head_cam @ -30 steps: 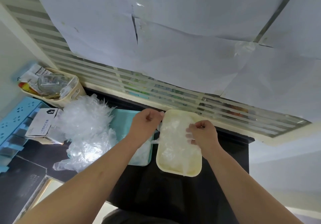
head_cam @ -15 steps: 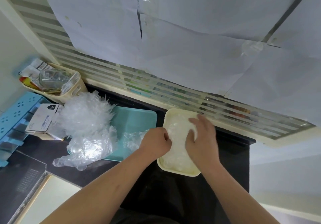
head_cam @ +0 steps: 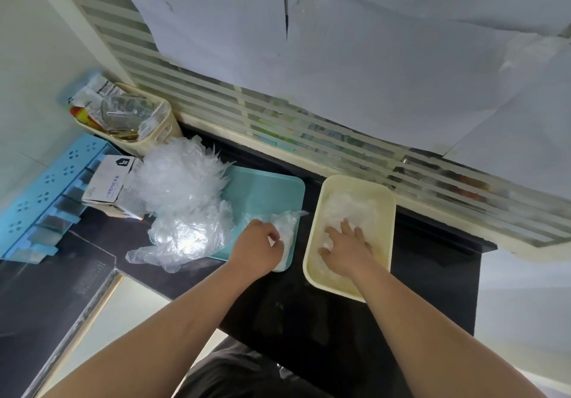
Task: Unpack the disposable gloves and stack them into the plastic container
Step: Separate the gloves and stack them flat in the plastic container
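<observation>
Gloves (head_cam: 182,200): pile on tray (head_cam: 265,190), stack (head_cam: 352,209) in container (head_cam: 355,181). Our left hand (head_cam: 256,249) pinches one at the tray edge; right hand (head_cam: 346,243) lies flat, pressing the stack. We judge them featherlight, limp and slippery: pinch the cuff.

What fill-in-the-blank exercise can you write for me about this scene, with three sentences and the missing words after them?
1. The cream container stands to the ____ of the teal tray.
2. The right hand presses flat on the stacked gloves; the left hand grips a single glove that lies on the ____.
3. The loose pile of gloves covers the tray's ____ end.
Missing words: right; tray; left.
</observation>
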### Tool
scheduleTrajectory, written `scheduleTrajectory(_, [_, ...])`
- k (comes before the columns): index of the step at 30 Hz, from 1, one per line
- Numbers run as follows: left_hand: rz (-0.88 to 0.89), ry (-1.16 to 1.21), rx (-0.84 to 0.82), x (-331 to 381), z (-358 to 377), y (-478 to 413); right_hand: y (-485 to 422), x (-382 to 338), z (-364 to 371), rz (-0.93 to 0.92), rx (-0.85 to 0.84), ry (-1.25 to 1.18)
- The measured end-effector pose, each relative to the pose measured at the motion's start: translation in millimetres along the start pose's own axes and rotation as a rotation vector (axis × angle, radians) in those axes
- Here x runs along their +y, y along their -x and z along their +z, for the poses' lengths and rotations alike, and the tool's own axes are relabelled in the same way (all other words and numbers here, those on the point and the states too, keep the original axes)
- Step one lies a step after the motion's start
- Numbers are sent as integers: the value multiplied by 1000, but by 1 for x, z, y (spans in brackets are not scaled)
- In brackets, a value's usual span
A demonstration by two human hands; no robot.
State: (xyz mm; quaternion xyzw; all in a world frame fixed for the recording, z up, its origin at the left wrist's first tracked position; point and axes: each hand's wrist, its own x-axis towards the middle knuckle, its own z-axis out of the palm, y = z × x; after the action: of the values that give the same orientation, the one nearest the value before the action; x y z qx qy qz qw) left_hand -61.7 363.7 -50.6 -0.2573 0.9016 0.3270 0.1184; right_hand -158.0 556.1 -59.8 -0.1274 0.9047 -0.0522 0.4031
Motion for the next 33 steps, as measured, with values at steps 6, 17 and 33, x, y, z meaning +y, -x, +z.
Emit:
scheduleTrajectory(6, [-66, -280, -319, -41, 12, -5, 31, -11, -12, -17, 256, -259])
scheduleTrajectory(17, [125, -39, -86, -45, -12, -20, 66, -82, -1, -420, 632, -429])
scheduleTrajectory(33, [191, 616, -258, -48, -152, -19, 58, -152, -18, -16, 436, -1002])
